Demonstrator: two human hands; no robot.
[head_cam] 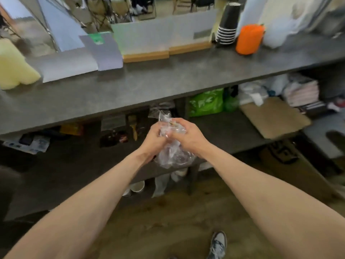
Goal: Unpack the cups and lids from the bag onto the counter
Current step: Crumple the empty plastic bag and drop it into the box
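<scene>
Nearest, both forearms reach out over the wooden floor, a shoe (217,243) below. The left hand (152,140) and right hand (186,136) meet in front of the table's edge, fingers of both closed on a crumpled clear bag (172,154). The bag hangs in the air between the hands, below table height, over the lower shelf (233,131). It looks scrunched; whether anything is left in it I cannot tell. Beyond, the grey table (168,86) is bare in the middle. At its far right edge stands a stack of black cups (228,23), upside down, beside an orange roll (249,39). No lids are visible, so the unpacking seems partly done at most.
</scene>
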